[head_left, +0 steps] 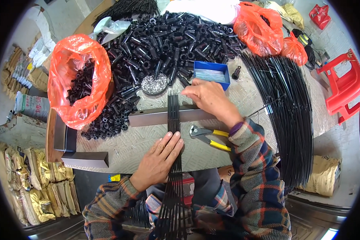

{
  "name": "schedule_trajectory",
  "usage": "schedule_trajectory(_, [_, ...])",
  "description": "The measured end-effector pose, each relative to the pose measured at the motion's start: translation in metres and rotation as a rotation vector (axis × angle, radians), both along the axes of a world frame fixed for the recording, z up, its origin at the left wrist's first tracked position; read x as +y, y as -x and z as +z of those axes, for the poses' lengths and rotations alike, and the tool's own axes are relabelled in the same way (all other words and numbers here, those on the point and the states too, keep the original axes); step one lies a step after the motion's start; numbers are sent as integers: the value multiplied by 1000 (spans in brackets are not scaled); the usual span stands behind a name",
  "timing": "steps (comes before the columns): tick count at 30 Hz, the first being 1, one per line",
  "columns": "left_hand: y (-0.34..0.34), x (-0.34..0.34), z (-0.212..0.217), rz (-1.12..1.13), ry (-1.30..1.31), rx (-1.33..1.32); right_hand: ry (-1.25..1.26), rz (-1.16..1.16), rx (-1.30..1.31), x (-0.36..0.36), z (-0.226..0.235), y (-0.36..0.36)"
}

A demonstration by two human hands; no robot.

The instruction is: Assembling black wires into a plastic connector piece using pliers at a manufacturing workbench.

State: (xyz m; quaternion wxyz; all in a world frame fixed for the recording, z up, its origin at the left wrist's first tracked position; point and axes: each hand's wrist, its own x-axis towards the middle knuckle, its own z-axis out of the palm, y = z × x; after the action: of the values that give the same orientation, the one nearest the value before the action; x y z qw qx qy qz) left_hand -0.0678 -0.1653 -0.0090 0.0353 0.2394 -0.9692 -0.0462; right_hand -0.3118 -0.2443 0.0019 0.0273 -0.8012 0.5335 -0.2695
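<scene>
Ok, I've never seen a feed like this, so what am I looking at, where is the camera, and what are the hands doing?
There is no machine here, just one person's bare hands, filmed by a fisheye camera on their head looking down, so straight edges bend. The left hand lies flat on a bundle of thin black rods that crosses a grey metal bar on the table. The right hand rests at the rods' far end, beside a blue tray. Around them lie yellow-handled pliers, a small dish of silvery bits, a heap of black tubes, orange bags and long black wires.
</scene>
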Motion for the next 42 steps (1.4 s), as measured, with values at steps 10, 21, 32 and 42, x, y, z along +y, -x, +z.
schedule_trajectory(10, [2,0,1,19,-89,54,16,22,23,-3,-5,5])
schedule_trajectory(21, [7,2,9,32,-52,-12,54,-12,37,-3,-2,8])
schedule_trajectory(32, [5,3,5,11,-52,42,31,-1,34,-3,-2,3])
schedule_trajectory(42, [2,1,2,6,-46,77,39,17,-9,-3,-3,2])
